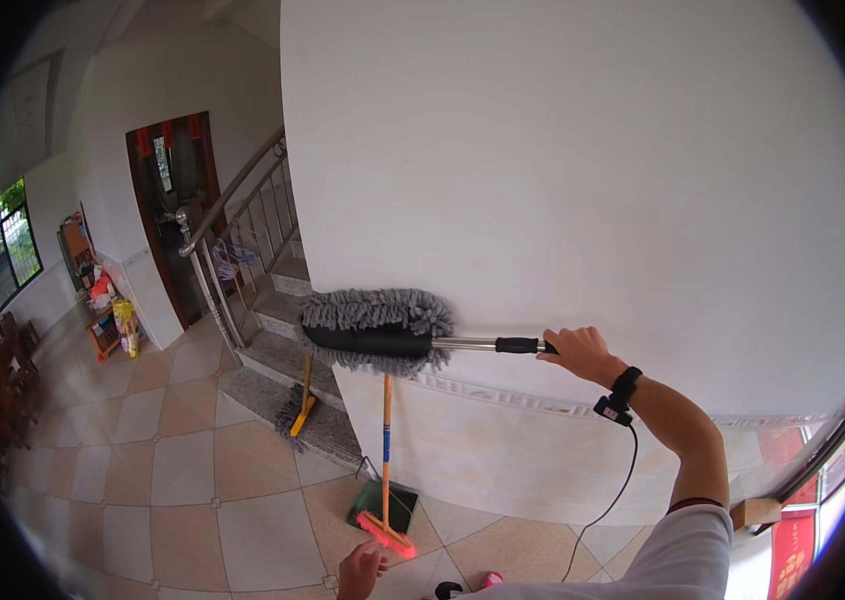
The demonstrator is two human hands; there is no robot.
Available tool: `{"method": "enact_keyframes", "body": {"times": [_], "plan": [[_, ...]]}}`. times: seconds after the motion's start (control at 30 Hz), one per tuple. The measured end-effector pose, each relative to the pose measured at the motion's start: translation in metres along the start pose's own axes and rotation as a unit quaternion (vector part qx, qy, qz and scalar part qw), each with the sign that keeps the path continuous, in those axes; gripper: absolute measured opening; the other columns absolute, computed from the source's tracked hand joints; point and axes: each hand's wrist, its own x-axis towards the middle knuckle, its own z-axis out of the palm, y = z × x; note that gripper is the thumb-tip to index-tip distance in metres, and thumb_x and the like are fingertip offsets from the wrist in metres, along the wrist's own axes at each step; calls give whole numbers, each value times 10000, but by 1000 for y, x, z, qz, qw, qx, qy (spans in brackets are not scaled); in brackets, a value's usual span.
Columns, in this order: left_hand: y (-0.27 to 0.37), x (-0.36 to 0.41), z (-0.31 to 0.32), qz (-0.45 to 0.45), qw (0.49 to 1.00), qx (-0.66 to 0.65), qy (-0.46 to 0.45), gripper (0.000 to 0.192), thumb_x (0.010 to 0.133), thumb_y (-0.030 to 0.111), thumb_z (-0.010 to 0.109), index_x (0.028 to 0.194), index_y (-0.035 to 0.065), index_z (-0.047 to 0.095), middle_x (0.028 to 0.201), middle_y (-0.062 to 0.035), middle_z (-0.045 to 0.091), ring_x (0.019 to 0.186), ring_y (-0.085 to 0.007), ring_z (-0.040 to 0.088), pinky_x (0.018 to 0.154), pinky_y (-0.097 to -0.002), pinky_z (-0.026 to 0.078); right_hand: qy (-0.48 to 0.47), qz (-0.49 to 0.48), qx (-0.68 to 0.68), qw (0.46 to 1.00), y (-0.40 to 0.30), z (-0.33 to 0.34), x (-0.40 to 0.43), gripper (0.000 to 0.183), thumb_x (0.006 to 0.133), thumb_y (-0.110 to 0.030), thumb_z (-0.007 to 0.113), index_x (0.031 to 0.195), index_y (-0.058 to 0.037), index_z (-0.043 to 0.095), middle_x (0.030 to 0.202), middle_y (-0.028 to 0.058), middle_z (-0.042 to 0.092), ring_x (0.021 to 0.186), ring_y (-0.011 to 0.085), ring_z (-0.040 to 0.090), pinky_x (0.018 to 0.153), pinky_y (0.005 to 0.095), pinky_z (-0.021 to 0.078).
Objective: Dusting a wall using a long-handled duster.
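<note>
My right hand (587, 355) grips the black end of a metal handle, and a black band with a small corded device is on that wrist. The handle belongs to a fluffy gray duster (377, 331) held level against or close to the white wall (580, 172); whether it touches cannot be told. Low in the view is my left hand (362, 571), its fingers partly curled, with nothing seen in it. Just above it, a broom with pink-red bristles (386, 534) stands at a green dustpan (385, 504), its orange stick rising behind the duster.
Granite stairs (295, 352) with a metal railing (235, 191) rise at left of the wall. A gray mop with a yellow head (302, 417) rests by the lowest steps. Dark wooden furniture (6, 397) stands far left, and a wooden block (756, 513) juts out at lower right.
</note>
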Motion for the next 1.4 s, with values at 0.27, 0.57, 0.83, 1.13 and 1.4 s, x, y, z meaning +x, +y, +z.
{"method": "enact_keyframes", "body": {"times": [0.27, 0.57, 0.83, 1.13, 1.4], "plan": [[-33, -6, -8, -17, 1000, -9, -2, 404, 934, 337, 530, 1194, 29, 550, 818, -72, 648, 664, -134, 615, 580, -262, 509, 224, 111, 102, 963, 32, -38, -65, 311, 833, -376, 634, 916, -101, 515, 732, 99, 620, 622, 314, 604, 531, 408, 457], [-25, 11, 39, 5, 992, 47, -114, 284, 929, 205, 543, 1138, 13, 551, 824, -93, 679, 687, -123, 660, 566, -248, 525, 481, 344, 64, 804, 162, -114, -155, 358, 941, -412, 484, 923, -56, 515, 552, 166, 467, 463, 312, 470, 449, 407, 357], [-10, -9, 104, -23, 996, 44, -80, 259, 944, 217, 503, 1120, 37, 569, 770, -79, 673, 639, -128, 654, 529, -242, 512, 568, 380, 216, 697, 263, -157, -188, 396, 927, -460, 489, 816, -81, 507, 513, -40, 407, 400, 49, 397, 348, 237, 321], [3, -82, 254, -93, 995, 30, -23, 259, 940, 193, 495, 1139, 40, 560, 784, -80, 679, 642, -120, 652, 531, -237, 504, 424, 246, 251, 835, 288, -61, -244, 293, 976, -326, 449, 896, -48, 496, 518, 19, 393, 428, 88, 383, 379, 290, 308], [33, -137, 308, -99, 993, 67, -16, 275, 938, 185, 489, 1165, 44, 552, 810, -103, 675, 660, -141, 654, 545, -254, 523, 180, 76, 71, 978, 245, 75, -310, 252, 807, -277, 672, 929, -113, 526, 753, 67, 570, 669, 281, 602, 527, 419, 444]]}}
